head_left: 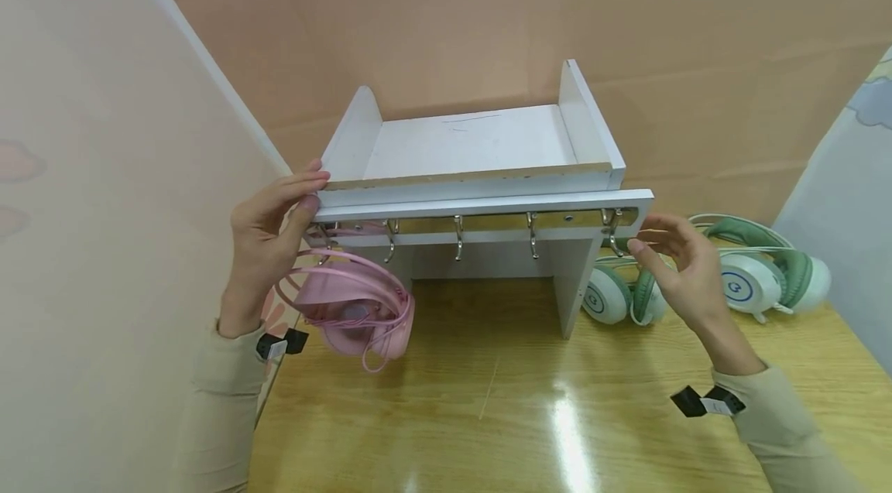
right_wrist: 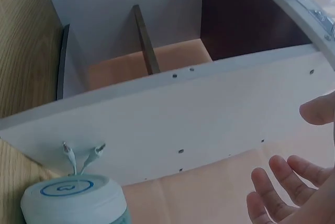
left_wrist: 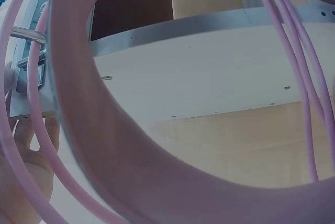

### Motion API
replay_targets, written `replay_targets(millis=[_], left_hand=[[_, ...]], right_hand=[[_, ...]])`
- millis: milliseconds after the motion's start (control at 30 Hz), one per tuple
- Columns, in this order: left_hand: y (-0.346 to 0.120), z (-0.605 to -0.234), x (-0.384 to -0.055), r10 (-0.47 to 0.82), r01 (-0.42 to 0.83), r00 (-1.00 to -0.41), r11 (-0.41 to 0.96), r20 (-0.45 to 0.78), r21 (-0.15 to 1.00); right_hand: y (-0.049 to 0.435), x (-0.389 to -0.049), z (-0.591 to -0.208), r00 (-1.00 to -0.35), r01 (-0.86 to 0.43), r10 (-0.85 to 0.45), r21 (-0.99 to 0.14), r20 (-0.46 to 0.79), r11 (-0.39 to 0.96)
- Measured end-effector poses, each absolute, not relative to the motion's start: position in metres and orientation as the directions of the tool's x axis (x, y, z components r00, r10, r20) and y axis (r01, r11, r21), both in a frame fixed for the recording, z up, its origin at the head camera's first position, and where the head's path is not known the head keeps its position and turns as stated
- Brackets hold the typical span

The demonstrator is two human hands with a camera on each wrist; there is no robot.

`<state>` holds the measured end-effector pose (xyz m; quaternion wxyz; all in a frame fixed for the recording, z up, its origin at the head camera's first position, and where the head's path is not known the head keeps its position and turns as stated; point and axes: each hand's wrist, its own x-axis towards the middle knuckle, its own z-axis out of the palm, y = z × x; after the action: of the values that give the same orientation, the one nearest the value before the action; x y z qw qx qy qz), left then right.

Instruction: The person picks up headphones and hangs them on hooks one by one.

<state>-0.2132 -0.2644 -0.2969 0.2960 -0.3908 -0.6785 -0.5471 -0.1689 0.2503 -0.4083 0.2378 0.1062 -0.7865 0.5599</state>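
Observation:
A white hook rail (head_left: 488,205) with a metal strip and several silver hooks runs along the front of a white shelf unit (head_left: 467,141). My left hand (head_left: 272,218) holds the rail's left end, thumb at the front and fingers over the shelf corner. From the leftmost hook hangs a pink headset (head_left: 362,299), its cable looped below; its band fills much of the left wrist view. My right hand (head_left: 679,265) is beside the rail's right end, thumb near the last hook (head_left: 615,234). In the right wrist view its fingers (right_wrist: 282,179) are spread apart, holding nothing.
Green-and-white headsets (head_left: 756,276) lie on the wooden table (head_left: 488,400) right of the shelf, one partly behind my right hand. A pale wall (head_left: 125,207) stands close on the left. Behind the unit is a tan backing (head_left: 474,21).

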Motion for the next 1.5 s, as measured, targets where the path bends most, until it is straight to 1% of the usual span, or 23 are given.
replay_targets(millis=[267,533,900,1200,1500], left_hand=[[-0.265,-0.296,-0.212,0.207,0.853,-0.522,0.103,0.828,0.512],[-0.265,-0.296,-0.212,0.215,0.848,-0.53,0.12,0.82,0.517],[-0.265,-0.294,-0.209,0.209,0.843,-0.539,0.13,0.816,0.523],[-0.264,-0.295,-0.213,0.209,0.847,-0.532,0.108,0.821,0.521],[-0.264,-0.294,-0.212,0.209,0.844,-0.537,0.119,0.817,0.523]], right_hand=[[0.266,-0.184,-0.414,-0.888,-0.383,0.098,-0.839,0.45,0.386],[0.284,-0.202,-0.428,-0.914,-0.297,0.127,-0.849,0.385,0.436],[0.302,-0.218,-0.44,-0.951,-0.185,0.128,-0.848,0.283,0.496],[0.31,-0.232,-0.45,-0.984,-0.057,0.105,-0.807,0.146,0.588],[0.314,-0.247,-0.458,-0.993,-0.02,0.077,-0.787,0.086,0.617]])
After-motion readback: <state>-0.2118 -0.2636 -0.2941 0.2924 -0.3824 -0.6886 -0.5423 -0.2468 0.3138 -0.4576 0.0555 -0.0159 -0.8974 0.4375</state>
